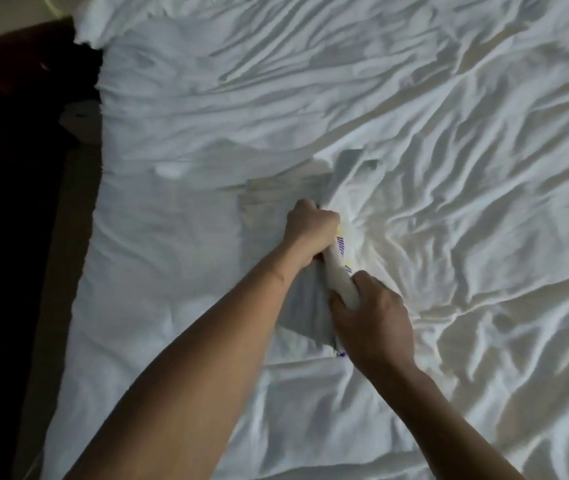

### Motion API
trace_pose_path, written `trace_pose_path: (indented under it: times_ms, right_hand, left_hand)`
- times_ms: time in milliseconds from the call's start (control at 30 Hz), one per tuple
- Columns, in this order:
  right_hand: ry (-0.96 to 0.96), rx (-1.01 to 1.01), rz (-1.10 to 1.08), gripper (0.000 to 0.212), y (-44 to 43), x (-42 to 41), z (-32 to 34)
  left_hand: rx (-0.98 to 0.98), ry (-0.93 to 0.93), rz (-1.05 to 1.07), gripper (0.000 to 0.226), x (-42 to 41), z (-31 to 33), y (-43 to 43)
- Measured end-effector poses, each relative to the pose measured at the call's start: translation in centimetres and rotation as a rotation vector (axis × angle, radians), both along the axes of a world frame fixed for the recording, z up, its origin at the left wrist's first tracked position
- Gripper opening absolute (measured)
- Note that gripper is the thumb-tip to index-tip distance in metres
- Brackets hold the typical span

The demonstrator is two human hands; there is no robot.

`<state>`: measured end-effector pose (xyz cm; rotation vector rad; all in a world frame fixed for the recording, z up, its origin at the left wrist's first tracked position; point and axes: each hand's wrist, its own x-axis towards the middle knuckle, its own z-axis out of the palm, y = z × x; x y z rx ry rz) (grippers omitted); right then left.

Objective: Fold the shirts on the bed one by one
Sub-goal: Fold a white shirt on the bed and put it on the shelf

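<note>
White printed shirt (pixel 337 273) bunched into a roll, lying across folded grey shirt (pixel 265 220)

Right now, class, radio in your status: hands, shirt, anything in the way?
Left hand, right hand both gripping white printed shirt. Shirt bunched, unfolded. Grey garment lying underneath.

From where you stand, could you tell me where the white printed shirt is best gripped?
Grip the white printed shirt along its folded edge, coming over the gray shirt, where left hand and right hand hold it; it forms a firm ridge.
</note>
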<state>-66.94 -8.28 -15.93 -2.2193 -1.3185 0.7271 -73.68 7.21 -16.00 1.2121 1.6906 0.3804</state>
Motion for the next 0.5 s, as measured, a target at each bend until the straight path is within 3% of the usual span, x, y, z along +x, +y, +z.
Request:
trace_pose_path:
  times_ms: [100, 233, 367, 500]
  right_hand:
    - [0.014, 0.047, 0.103, 0.026, 0.6, -5.5, 2.2]
    - [0.082, 0.02, 0.225, 0.024, 1.8, -13.1, 3.8]
    - [0.148, 0.007, 0.371, 0.021, 2.4, -21.0, 3.9]
    - [0.28, 0.034, 0.391, 0.037, 2.3, -25.6, 1.9]
  left_hand:
    - [-0.014, -0.072, 0.088, 0.046, -6.7, 1.4, 0.7]
    - [-0.063, -0.094, 0.174, 0.016, -16.0, 3.1, 1.4]
    - [-0.149, -0.104, 0.271, 0.019, -25.6, 2.3, 1.6]
    - [-0.168, -0.098, 0.401, 0.016, -33.3, -0.6, 0.9]
